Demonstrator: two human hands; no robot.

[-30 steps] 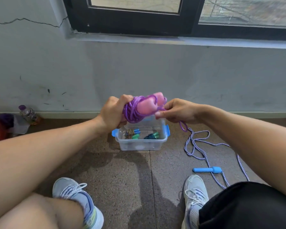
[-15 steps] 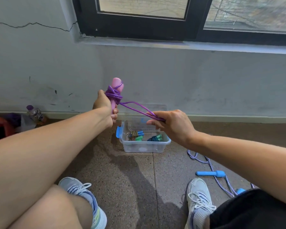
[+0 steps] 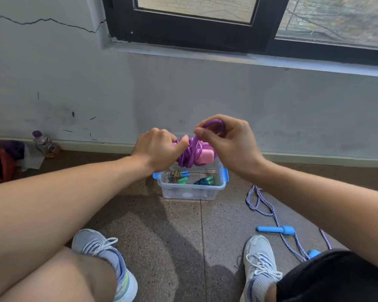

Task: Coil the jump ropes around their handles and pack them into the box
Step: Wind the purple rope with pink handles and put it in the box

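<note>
On the floor nearest the person, a blue-handled striped rope lies loose at the right. Farther on, the clear box holds coiled ropes with green and blue handles. Above it, the left hand grips the pink handles, wound in purple rope; the right hand pinches a loop. No writing is legible.

A box sits on the floor near the wall, with coiled ropes inside. Both hands hold a rope bundle above it. Another rope lies to its right; a bottle stands far left.
</note>
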